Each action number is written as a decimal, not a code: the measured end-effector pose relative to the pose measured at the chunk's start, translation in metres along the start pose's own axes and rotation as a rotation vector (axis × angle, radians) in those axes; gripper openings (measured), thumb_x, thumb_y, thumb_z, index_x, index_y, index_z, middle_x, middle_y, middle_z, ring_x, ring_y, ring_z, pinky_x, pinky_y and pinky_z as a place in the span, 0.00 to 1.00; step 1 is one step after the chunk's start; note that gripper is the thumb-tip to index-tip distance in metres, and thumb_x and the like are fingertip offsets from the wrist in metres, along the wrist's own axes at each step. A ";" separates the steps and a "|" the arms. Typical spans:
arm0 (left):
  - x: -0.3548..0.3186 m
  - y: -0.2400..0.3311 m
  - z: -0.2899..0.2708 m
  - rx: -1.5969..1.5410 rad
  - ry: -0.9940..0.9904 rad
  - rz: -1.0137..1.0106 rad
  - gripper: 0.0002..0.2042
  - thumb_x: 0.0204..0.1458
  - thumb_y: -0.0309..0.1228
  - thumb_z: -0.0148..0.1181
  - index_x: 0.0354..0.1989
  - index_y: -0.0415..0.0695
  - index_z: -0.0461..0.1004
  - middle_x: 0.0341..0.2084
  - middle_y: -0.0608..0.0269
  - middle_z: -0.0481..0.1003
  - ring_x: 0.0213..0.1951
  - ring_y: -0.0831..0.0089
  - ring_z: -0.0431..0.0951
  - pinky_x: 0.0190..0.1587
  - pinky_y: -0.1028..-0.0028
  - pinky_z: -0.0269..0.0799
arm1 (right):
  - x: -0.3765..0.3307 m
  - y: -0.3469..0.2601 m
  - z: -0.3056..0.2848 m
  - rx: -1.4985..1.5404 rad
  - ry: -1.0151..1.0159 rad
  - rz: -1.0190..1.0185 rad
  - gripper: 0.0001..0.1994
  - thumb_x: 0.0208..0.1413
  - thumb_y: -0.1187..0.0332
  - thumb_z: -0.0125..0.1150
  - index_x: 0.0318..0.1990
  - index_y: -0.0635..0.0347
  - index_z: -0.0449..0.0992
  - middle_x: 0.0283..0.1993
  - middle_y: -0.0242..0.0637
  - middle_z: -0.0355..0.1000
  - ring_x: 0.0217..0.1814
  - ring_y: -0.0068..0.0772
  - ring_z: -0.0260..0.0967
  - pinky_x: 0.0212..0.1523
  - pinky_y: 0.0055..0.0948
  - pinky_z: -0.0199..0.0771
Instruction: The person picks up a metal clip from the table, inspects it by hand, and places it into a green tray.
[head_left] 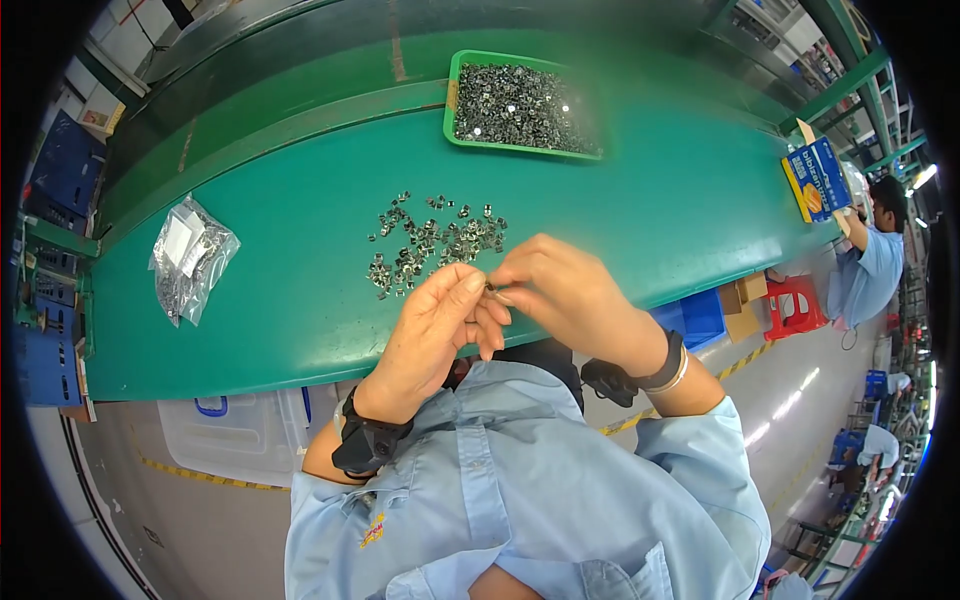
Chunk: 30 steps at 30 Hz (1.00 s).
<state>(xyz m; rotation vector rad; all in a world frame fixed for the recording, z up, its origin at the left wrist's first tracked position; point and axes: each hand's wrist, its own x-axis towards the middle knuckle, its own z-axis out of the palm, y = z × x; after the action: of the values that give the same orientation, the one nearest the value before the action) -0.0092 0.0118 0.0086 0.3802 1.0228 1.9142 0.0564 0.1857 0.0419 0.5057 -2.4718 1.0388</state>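
Note:
My left hand (440, 318) and my right hand (556, 283) meet over the near edge of the green table. Between their fingertips they pinch a small metal part (490, 288), dark and shiny, mostly hidden by the fingers. Just beyond the hands lies a loose pile of small metal parts (428, 240), spread flat on the tabletop. A green tray (450, 115) heaped with similar small parts (520, 105) stands farther back, its right side blurred.
A clear plastic bag (190, 255) of metal parts with a white label lies at the left. At the table's right end stands a blue and yellow box (815, 180), near another person (868, 262). Below are a red stool (795, 308) and a clear bin (228, 430).

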 end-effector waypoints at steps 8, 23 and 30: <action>-0.001 -0.003 0.005 0.060 0.040 0.059 0.14 0.63 0.38 0.42 0.33 0.40 0.64 0.21 0.61 0.71 0.20 0.77 0.72 0.21 0.81 0.67 | -0.003 -0.003 0.011 0.043 0.081 0.065 0.10 0.44 0.78 0.64 0.36 0.63 0.72 0.33 0.38 0.71 0.34 0.38 0.71 0.31 0.30 0.72; -0.006 -0.002 0.004 0.110 0.044 0.053 0.16 0.63 0.39 0.41 0.29 0.40 0.64 0.13 0.62 0.67 0.14 0.78 0.66 0.18 0.80 0.62 | -0.005 -0.003 0.018 -0.007 0.141 -0.035 0.08 0.43 0.78 0.64 0.33 0.63 0.74 0.31 0.38 0.72 0.31 0.36 0.71 0.30 0.29 0.71; -0.006 -0.004 0.007 0.111 0.037 0.076 0.16 0.63 0.40 0.41 0.30 0.39 0.65 0.14 0.63 0.67 0.15 0.79 0.66 0.19 0.80 0.62 | -0.009 -0.001 0.020 0.161 0.120 0.197 0.06 0.46 0.77 0.62 0.34 0.62 0.75 0.31 0.36 0.72 0.31 0.32 0.70 0.31 0.27 0.71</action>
<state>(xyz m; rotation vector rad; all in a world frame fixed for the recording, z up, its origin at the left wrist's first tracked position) 0.0003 0.0114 0.0107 0.4538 1.1571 1.9434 0.0602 0.1717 0.0254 0.2421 -2.3795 1.3131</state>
